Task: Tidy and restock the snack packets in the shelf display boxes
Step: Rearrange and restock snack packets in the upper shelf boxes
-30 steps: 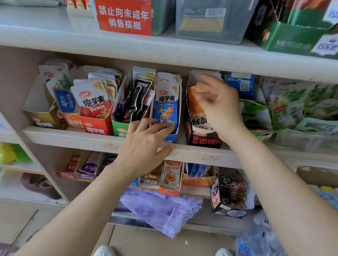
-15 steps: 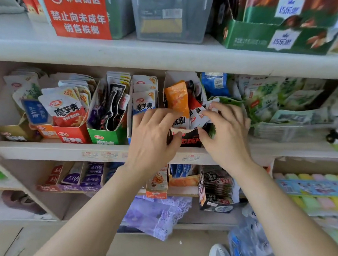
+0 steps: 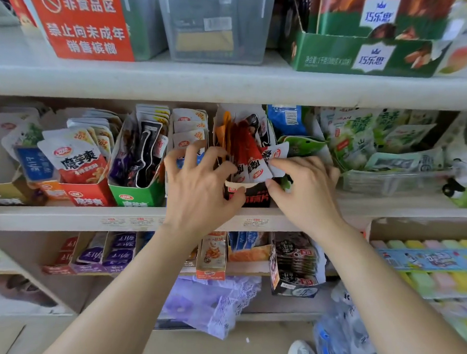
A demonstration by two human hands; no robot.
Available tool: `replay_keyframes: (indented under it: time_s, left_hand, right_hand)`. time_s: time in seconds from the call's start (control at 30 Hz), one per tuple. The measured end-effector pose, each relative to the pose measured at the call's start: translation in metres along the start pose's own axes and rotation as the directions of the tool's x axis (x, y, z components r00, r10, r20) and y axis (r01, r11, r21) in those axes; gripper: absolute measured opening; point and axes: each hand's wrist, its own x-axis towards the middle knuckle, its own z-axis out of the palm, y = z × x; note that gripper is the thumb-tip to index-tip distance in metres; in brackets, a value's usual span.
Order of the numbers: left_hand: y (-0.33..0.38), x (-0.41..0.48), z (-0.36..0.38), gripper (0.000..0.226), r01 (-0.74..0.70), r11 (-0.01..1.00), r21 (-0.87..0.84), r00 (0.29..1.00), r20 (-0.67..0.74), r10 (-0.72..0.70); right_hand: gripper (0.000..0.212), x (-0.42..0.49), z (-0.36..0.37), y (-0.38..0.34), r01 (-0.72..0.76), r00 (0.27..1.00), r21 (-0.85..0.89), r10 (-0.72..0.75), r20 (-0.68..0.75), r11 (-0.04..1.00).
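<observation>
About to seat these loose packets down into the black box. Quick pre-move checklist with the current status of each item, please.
1. Black display box steadied: left hand grips its front left corner, thumb on the lip. Ok.
2. Hold on the red-and-white packets: right hand pinches the front ones. Ok.
3. Packets upright: they fan out and lean right. Not ok.
4. Orange packets at the back: standing roughly straight. Ok.
5. Room left in the box: hidden by packets and hands. Cannot tell.
6. Right side free: a green packet lies slumped beside the box. Not ok.
</observation>
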Motion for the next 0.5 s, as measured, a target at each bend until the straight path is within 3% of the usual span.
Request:
replay_keyframes:
  time_s: [0.2, 0.3, 0.4, 0.5]
  left_hand:
    - [-0.016, -0.006, 0.002, 0.033, 0.059, 0.998, -0.017, 0.998, -0.035, -0.060]
    - [-0.019, -0.008, 0.006, 0.034, 0.093, 0.988, -0.123, 0.996, 0.005, -0.093]
    - [-0.016, -0.009, 0.009, 0.036, 0.107, 0.978, -0.177, 0.994, 0.024, -0.104]
    - [-0.017, -0.009, 0.009, 0.038, 0.130, 0.972, -0.196, 0.992, 0.029, -0.127]
  right_hand:
    - [0.031, 0.002, 0.007, -0.014, 0.079, 0.992, 0.070, -0.072, -0.108, 0.994]
    - [0.047, 0.009, 0.011, -0.021, 0.025, 0.995, 0.134, -0.012, -0.098, 0.991]
    - [0.069, 0.016, 0.014, -0.028, -0.048, 0.995, 0.065, 0.054, -0.087, 0.997]
    - [0.078, 0.020, 0.015, -0.034, -0.076, 0.996, 0.004, 0.076, -0.051, 0.997]
